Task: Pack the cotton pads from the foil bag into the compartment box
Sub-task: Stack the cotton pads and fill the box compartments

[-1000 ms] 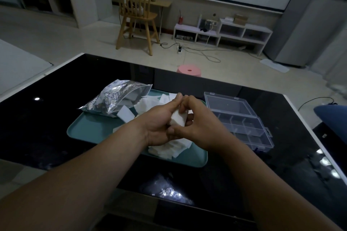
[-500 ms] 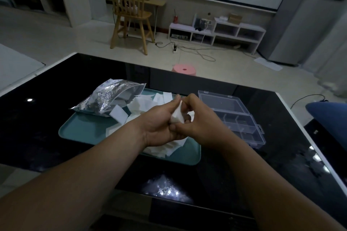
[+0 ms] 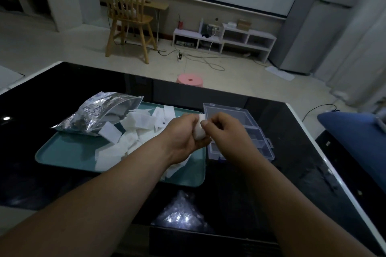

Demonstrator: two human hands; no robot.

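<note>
Pads point(image 3: 199, 130) sit stacked in my left hand point(image 3: 183, 137), pinched with my right hand point(image 3: 227, 131) at the tray's point(image 3: 69, 152) right edge, just beside the open compartment box point(image 3: 238, 129). Loose pads point(image 3: 133, 131) spill from the foil bag point(image 3: 100, 112) across the tray. Bare black table point(image 3: 292, 162) lies right of the box. Bag print unreadable.

Cotton pads point(image 3: 199, 129) between both hands

White square pads point(image 3: 133, 133) lie strewn beside a crumpled foil bag point(image 3: 98, 113), far left; the clear box point(image 3: 240, 131) sits open, right.
</note>
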